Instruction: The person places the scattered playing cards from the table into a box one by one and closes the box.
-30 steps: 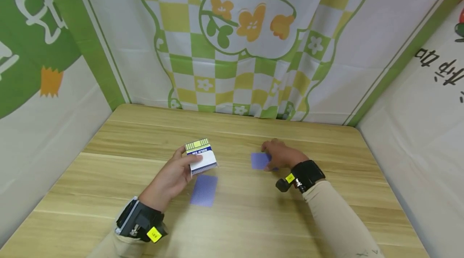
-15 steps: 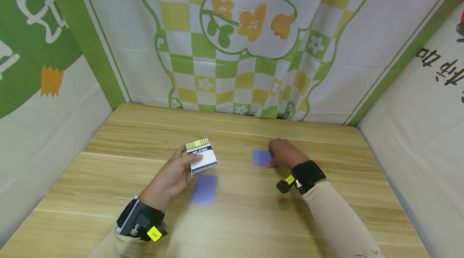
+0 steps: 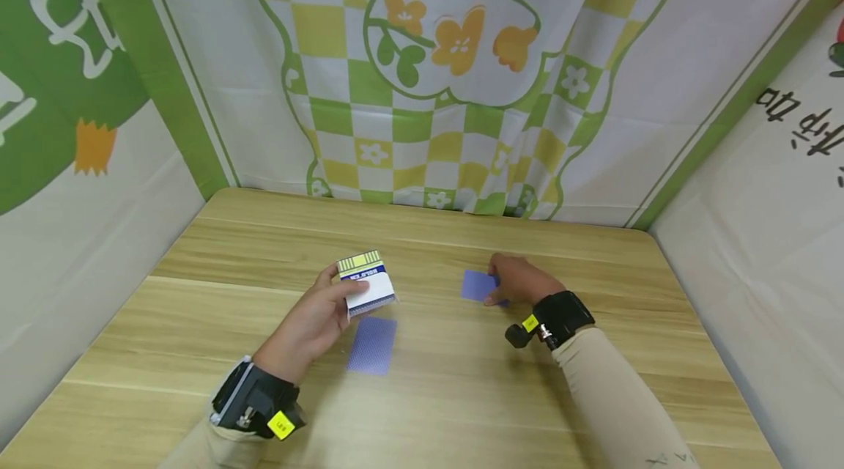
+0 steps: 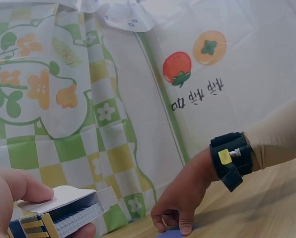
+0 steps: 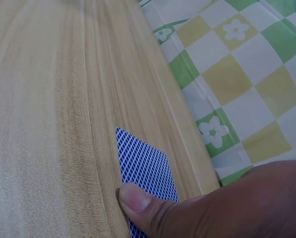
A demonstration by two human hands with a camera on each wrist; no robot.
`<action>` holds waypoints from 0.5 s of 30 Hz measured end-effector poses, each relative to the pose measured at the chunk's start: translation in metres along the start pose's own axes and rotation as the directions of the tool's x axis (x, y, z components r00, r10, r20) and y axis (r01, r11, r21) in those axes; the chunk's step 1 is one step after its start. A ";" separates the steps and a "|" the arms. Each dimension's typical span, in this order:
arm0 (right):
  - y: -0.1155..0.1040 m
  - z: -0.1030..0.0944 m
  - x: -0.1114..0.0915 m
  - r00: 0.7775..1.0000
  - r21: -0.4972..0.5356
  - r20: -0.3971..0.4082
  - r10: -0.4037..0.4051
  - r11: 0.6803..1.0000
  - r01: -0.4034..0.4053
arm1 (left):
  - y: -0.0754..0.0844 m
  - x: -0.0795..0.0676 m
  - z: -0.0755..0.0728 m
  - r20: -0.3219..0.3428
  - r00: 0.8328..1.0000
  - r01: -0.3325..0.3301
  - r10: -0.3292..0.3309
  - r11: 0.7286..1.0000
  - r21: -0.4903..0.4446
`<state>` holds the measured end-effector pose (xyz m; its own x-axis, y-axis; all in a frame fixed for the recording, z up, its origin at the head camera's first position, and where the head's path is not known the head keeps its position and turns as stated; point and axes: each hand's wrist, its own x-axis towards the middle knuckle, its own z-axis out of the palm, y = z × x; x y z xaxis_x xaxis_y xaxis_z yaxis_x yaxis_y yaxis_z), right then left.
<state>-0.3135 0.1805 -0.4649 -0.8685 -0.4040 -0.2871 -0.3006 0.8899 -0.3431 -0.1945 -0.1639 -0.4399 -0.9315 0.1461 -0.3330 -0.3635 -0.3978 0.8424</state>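
My left hand [image 3: 316, 319] holds a playing-card box [image 3: 371, 294] above the table, thumb across its white face. In the left wrist view the flap end of the box [image 4: 63, 208] stands open, with a stack of cards [image 4: 81, 220] inside. Just below that hand, a blue-backed playing card [image 3: 371, 346] lies face down on the wood. To the right, my right hand [image 3: 524, 280] pinches another blue-backed playing card [image 3: 478, 286] by its long edges, thumb on the near side. The right wrist view shows the thumb [image 5: 138, 201] on this card's patterned back [image 5: 145, 166]; the other fingers are hidden there.
A light wooden table [image 3: 435, 410] spans the space under both hands. Behind it hangs a green-and-yellow checkered curtain [image 3: 435, 124]. White printed cloth walls close in the left side and the right side [image 3: 745, 234].
My right hand's fingers have drawn in on the card, and the card has shifted slightly right and away from me. My left hand and the box have stayed put.
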 end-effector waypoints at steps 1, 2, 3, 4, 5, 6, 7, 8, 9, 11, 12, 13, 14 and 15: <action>0.000 0.000 0.000 1.000 -0.003 -0.002 -0.005 1.000 0.005 | 0.000 0.000 0.000 0.001 1.000 0.000 0.000 1.000 0.001; 0.000 0.000 0.001 1.000 -0.008 -0.002 -0.010 1.000 0.010 | 0.000 0.000 0.000 0.001 1.000 0.000 0.000 1.000 0.002; 0.001 0.000 0.001 1.000 -0.012 -0.004 -0.013 1.000 0.012 | 0.000 0.000 0.000 0.002 1.000 0.001 -0.001 1.000 0.003; 0.001 0.001 0.002 1.000 -0.012 -0.004 -0.011 1.000 0.011 | -0.001 0.000 0.000 0.003 1.000 0.001 -0.001 1.000 0.004; 0.002 0.001 0.002 1.000 -0.013 -0.005 -0.013 1.000 0.013 | -0.001 0.000 0.000 0.003 1.000 0.002 -0.002 1.000 0.004; 0.003 0.001 0.003 1.000 -0.012 -0.005 -0.014 1.000 0.014 | -0.001 0.001 0.000 0.005 1.000 0.001 -0.001 1.000 0.005; 0.003 0.001 0.003 1.000 -0.009 -0.006 -0.013 1.000 0.013 | -0.001 0.001 0.000 0.007 1.000 0.000 0.000 1.000 0.005; 0.004 0.001 0.004 1.000 -0.004 -0.006 -0.010 1.000 0.010 | -0.001 0.001 -0.001 0.007 1.000 0.001 -0.001 1.000 0.005; 0.005 0.001 0.004 1.000 0.005 -0.010 -0.008 1.000 0.008 | -0.002 0.001 -0.001 0.006 1.000 0.002 -0.002 1.000 0.003; 0.005 0.002 0.004 1.000 0.035 -0.013 -0.009 0.999 0.009 | -0.002 0.001 -0.001 0.006 1.000 0.001 -0.001 1.000 0.001; 0.005 0.002 0.003 1.000 0.054 -0.016 -0.009 0.999 0.010 | -0.002 0.001 -0.001 0.006 1.000 0.000 0.000 1.000 0.000; 0.004 0.002 0.003 1.000 0.073 -0.020 -0.015 0.997 0.016 | -0.002 0.002 -0.001 0.007 1.000 -0.001 0.001 1.000 0.000; 0.003 0.003 0.002 0.999 0.092 -0.028 -0.022 0.995 0.024 | -0.002 0.002 -0.001 0.009 1.000 -0.002 0.002 1.000 0.000; 0.002 0.003 0.001 0.999 0.108 -0.038 -0.036 0.993 0.040 | -0.002 0.002 -0.001 0.010 1.000 -0.003 0.003 1.000 -0.001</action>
<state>-0.3136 0.1811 -0.4686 -0.8717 -0.4271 -0.2404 -0.2902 0.8450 -0.4491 -0.1957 -0.1642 -0.4424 -0.9326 0.1540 -0.3263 -0.3608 -0.3992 0.8429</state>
